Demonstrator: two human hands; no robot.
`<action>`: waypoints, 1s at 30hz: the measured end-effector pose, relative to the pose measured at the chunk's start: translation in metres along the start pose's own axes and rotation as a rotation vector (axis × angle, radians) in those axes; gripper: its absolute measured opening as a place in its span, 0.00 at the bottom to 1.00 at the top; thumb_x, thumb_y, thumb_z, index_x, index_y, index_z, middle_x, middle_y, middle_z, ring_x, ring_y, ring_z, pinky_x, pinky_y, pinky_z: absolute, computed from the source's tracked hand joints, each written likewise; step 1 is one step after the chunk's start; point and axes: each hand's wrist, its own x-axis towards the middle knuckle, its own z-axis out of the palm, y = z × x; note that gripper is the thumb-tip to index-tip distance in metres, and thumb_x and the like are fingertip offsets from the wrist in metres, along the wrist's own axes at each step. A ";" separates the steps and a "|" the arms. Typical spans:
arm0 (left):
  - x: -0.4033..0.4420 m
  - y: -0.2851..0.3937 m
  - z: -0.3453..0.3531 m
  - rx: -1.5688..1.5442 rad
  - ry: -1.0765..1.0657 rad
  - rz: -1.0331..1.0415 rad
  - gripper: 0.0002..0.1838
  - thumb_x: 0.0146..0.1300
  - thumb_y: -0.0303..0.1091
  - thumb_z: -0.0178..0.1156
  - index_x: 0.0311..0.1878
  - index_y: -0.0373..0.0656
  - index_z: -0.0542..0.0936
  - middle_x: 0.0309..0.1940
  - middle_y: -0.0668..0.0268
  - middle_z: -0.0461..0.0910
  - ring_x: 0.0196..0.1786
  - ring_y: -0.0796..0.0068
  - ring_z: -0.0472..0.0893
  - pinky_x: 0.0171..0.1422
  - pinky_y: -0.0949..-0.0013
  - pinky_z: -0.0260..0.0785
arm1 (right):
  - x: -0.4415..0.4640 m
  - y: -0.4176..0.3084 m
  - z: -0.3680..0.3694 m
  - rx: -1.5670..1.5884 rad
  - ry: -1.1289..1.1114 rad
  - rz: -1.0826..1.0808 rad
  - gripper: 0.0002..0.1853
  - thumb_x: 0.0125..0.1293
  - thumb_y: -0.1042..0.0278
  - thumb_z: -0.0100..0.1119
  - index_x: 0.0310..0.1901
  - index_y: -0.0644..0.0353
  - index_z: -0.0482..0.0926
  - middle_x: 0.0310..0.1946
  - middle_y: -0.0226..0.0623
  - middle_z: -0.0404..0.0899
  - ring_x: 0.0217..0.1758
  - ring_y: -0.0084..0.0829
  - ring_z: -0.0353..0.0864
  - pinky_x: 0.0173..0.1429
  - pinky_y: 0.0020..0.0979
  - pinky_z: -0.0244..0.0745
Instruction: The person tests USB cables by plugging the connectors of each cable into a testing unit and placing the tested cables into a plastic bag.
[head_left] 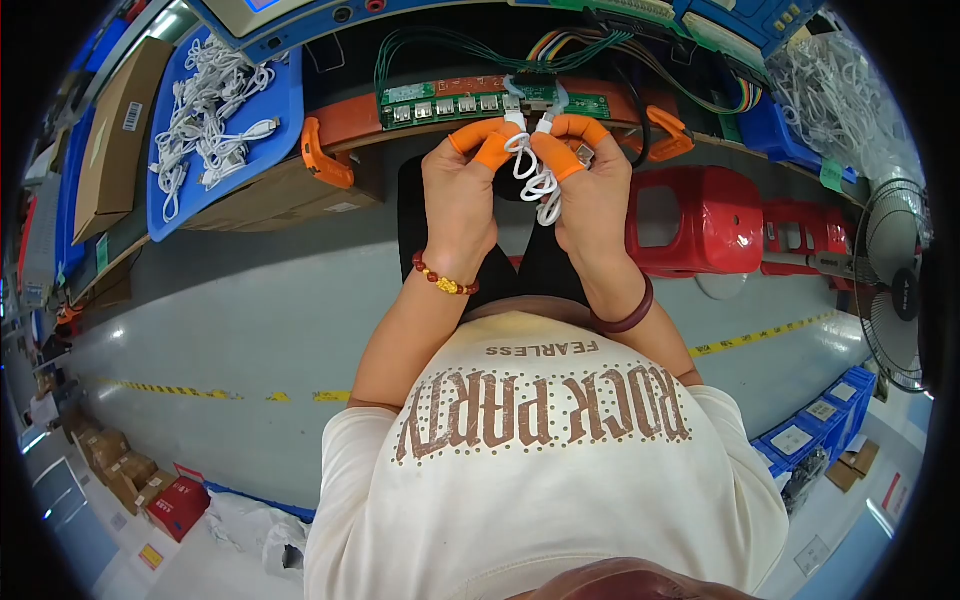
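Both hands are at the bench edge, with orange covers on thumbs and forefingers. My left hand [465, 195] pinches a white plug at one end of a coiled white cable [540, 185]. The plug is up against a green circuit board [450, 108] with a row of metal ports. Close beside it, my right hand [592, 185] pinches the cable's other white plug, also at the board's edge. The cable's loops hang between the two hands. A small metal connector shows by the right fingers.
A blue tray [290, 110] of white cables [215, 110] lies at the left. Orange clamps [328, 155] flank the board. Coloured wires [560, 45] run behind it. A red stool [715, 220] and a fan [895, 290] are at the right, with bagged items [835, 90] in a blue bin.
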 end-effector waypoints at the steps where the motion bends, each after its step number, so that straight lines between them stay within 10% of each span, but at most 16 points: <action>1: 0.000 0.000 0.000 -0.001 -0.001 0.002 0.08 0.55 0.19 0.60 0.40 0.33 0.80 0.34 0.65 0.81 0.37 0.80 0.77 0.44 0.79 0.68 | 0.000 -0.001 -0.001 0.008 0.000 0.050 0.10 0.54 0.81 0.62 0.39 0.64 0.77 0.27 0.29 0.77 0.25 0.14 0.74 0.25 0.15 0.66; 30: 0.002 0.000 -0.001 -0.032 -0.019 -0.020 0.08 0.55 0.22 0.62 0.40 0.35 0.81 0.34 0.67 0.81 0.36 0.83 0.76 0.43 0.79 0.67 | 0.003 -0.012 0.004 -0.020 0.031 0.160 0.08 0.57 0.73 0.62 0.37 0.66 0.78 0.24 0.32 0.78 0.18 0.17 0.73 0.18 0.17 0.66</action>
